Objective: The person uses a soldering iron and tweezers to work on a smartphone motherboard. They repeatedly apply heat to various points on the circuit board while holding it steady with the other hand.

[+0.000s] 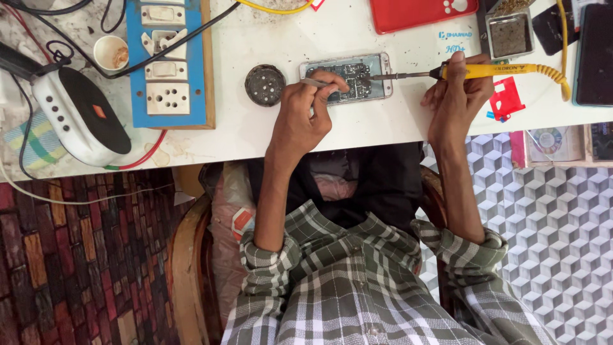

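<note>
Plaid shirt [357,287] sleeves nearest camera, forearms stretched up to white counter [255,134]. Left hand [306,112] fingers pinched shut on thin metal tweezers [314,82], tips over opened phone [348,78] lying flat near counter's front edge. Right hand [456,96] fingers wrapped round yellow soldering iron [498,69], its metal tip touching phone's exposed board from right. Round dark tin [265,84] just left of phone. Blue socket board [167,61] farther left; white-black speaker [80,115] at counter's left end. Red case [415,13] above phone.
</note>
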